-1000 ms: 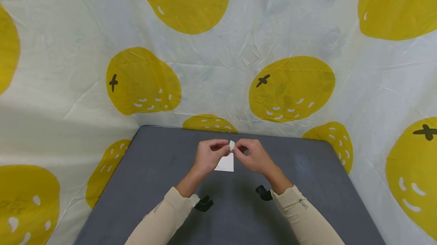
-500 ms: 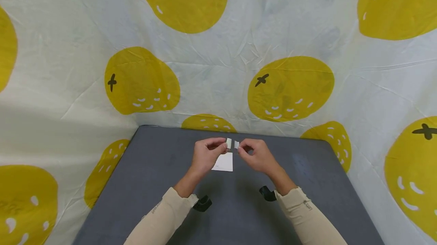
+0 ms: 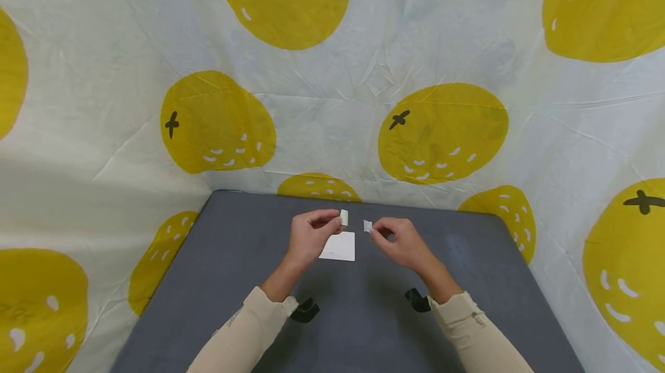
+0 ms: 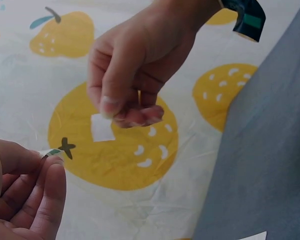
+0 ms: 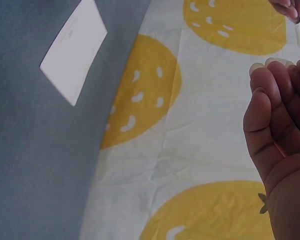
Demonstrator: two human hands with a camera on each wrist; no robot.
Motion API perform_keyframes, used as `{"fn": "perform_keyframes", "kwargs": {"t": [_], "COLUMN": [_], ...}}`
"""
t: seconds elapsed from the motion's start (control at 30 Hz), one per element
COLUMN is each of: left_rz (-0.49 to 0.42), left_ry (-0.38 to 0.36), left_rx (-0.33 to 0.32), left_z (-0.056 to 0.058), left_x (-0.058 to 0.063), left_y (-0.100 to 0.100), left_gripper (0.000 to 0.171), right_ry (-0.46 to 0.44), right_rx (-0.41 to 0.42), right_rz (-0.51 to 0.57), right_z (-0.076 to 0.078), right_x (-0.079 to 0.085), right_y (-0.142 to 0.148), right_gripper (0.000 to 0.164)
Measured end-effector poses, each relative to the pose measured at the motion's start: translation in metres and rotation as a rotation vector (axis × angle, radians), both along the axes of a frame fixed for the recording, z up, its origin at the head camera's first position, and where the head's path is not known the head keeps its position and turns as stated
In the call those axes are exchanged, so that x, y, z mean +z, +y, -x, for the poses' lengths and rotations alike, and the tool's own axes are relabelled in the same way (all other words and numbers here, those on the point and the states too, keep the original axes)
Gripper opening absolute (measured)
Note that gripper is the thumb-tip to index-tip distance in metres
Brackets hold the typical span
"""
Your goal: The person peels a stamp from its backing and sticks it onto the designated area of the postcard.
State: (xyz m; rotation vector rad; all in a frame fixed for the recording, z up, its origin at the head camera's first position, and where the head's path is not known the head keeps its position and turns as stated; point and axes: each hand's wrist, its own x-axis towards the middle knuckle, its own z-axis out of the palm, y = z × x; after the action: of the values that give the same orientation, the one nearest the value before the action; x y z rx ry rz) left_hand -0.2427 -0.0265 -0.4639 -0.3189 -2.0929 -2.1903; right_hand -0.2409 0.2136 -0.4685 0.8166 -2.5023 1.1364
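Observation:
My left hand (image 3: 309, 237) pinches a small pale, greenish-white folded piece (image 3: 344, 217) between thumb and fingertips, above the table. In the left wrist view that piece (image 4: 52, 152) shows a green edge; the fingers hide most of it. To the right, my right hand (image 3: 402, 240) pinches a small white square of thin material (image 3: 368, 226) by its lower edge. The square (image 4: 103, 128) hangs flat and apart from the left hand's piece in the left wrist view. A white sheet of paper (image 3: 339, 247) lies on the table below and between the hands.
The dark grey table (image 3: 249, 280) stretches under both arms. Behind and at both sides hangs a white cloth (image 3: 332, 130) printed with yellow fruit. Black bands (image 3: 305, 310) are at the wrists, near the cream sleeves.
The hands, close together a second ago, have drawn apart. The white square has come away from the left hand's piece and moved right with my right hand; the left hand has shifted slightly left.

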Motion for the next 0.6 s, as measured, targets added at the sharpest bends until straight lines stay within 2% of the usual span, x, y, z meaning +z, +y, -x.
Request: {"fn": "perform_keyframes", "kwargs": {"t": [0.37, 0.6], "left_rz": [-0.052, -0.079], "left_ry": [-0.018, -0.012], "left_rx": [-0.017, -0.017], "left_z": [0.002, 0.006], "left_x": [0.001, 0.005], "left_y": [-0.005, -0.008], "left_gripper": [0.022, 0.023], "right_ry": [-0.015, -0.079], "right_rx": [-0.003, -0.008], "right_rz": [-0.066, -0.117], "right_z": [-0.005, -0.007], "right_x": [-0.013, -0.023], "right_y": [0.026, 0.039], "right_gripper": [0.011, 0.013]}}
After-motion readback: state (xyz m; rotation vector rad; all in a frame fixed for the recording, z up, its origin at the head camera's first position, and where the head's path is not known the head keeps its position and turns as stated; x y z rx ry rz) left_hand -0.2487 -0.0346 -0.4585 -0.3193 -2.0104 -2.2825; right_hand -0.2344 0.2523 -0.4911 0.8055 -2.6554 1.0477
